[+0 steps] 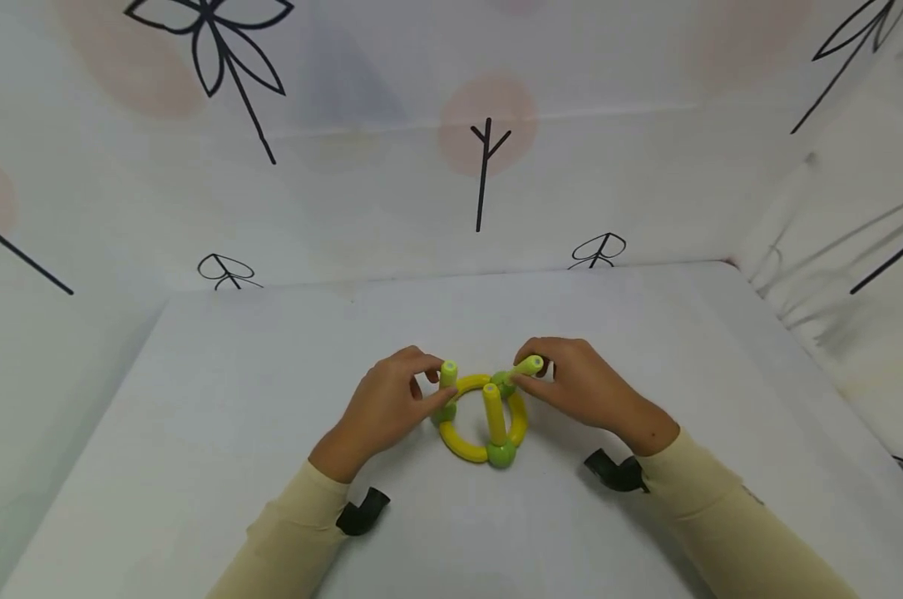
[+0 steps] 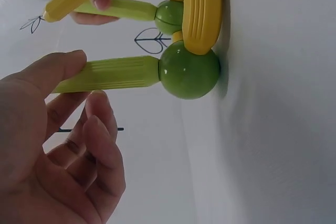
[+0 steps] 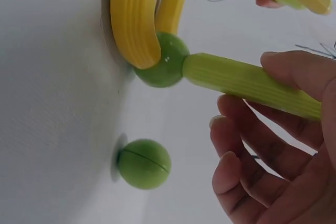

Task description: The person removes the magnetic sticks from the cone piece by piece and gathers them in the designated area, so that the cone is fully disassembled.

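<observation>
A ring of curved yellow rods (image 1: 462,448) joined by green balls (image 1: 500,453) lies flat on the white table. From the front ball rises a straight yellow rod (image 1: 494,413), touched by neither hand. On the ring's left side, my left hand (image 1: 387,403) pinches a lime-green rod (image 2: 123,73) that stands in a green ball (image 2: 189,70). Across from it, my right hand (image 1: 582,383) pinches a second lime-green rod (image 3: 231,77), tilted to the right and meeting its ball (image 3: 167,59). A loose green ball (image 3: 144,164) sits apart on the table below the right hand, hidden in the head view.
Black curved pieces (image 1: 363,512) show at both wrists, by the cuffs of the beige sleeves (image 1: 294,524). Behind the table (image 1: 257,358) stands a pale backdrop (image 1: 392,200) with black line drawings, and similar cloth hangs on both sides.
</observation>
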The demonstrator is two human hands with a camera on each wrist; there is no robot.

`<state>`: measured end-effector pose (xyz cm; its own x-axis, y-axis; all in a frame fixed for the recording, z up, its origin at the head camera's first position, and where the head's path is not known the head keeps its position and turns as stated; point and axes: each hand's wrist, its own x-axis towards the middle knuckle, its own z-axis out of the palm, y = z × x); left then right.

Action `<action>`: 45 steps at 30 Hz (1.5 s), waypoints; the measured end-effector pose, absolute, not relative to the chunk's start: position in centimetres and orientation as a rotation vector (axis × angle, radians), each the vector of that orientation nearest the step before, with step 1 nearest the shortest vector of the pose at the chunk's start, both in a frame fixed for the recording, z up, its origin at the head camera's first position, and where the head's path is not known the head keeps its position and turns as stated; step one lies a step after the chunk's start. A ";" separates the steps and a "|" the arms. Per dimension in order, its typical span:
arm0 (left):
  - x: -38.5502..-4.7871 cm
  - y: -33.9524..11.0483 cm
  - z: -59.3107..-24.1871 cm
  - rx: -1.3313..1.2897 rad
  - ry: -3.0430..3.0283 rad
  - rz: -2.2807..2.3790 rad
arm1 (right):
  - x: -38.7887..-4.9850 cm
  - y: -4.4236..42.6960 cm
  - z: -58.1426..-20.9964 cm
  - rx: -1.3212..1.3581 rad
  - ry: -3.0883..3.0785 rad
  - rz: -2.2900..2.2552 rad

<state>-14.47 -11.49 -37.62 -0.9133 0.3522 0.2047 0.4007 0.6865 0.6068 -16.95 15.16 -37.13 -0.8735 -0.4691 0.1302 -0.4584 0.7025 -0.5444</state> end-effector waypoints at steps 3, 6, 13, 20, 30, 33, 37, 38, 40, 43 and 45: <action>-14.6 -11.7 -37.6 -0.601 -2.822 -1.036 | -17.0 15.7 -37.0 -0.741 2.860 -0.927; -14.7 -11.9 -37.7 -0.552 -2.839 -1.034 | -17.2 16.1 -36.9 -0.712 2.822 -0.947; -15.0 -12.5 -37.8 -0.482 -2.830 -0.983 | -17.7 17.1 -36.5 -0.701 2.742 -0.923; -15.4 -13.1 -37.9 -0.449 -2.853 -0.978 | -18.1 18.2 -36.6 -0.693 2.701 -0.818; -15.6 -14.1 -37.7 -0.393 -2.970 -0.815 | -19.1 18.7 -37.3 -0.632 2.622 -0.680; -15.6 -14.3 -37.8 -0.379 -3.015 -0.778 | -19.3 18.8 -37.6 -0.643 2.608 -0.671; -15.8 -14.6 -38.1 -0.376 -3.059 -0.753 | -19.4 18.8 -37.9 -0.638 2.589 -0.651; -15.9 -14.6 -38.2 -0.377 -3.067 -0.753 | -19.4 18.8 -37.9 -0.627 2.584 -0.643; -16.0 -14.6 -38.4 -0.377 -3.081 -0.760 | -19.4 18.8 -38.1 -0.611 2.575 -0.637; -16.1 -14.5 -38.7 -0.361 -3.113 -0.759 | -19.4 18.7 -38.3 -0.598 2.568 -0.637; -16.1 -14.4 -38.7 -0.349 -3.135 -0.752 | -19.4 18.7 -38.4 -0.600 2.565 -0.642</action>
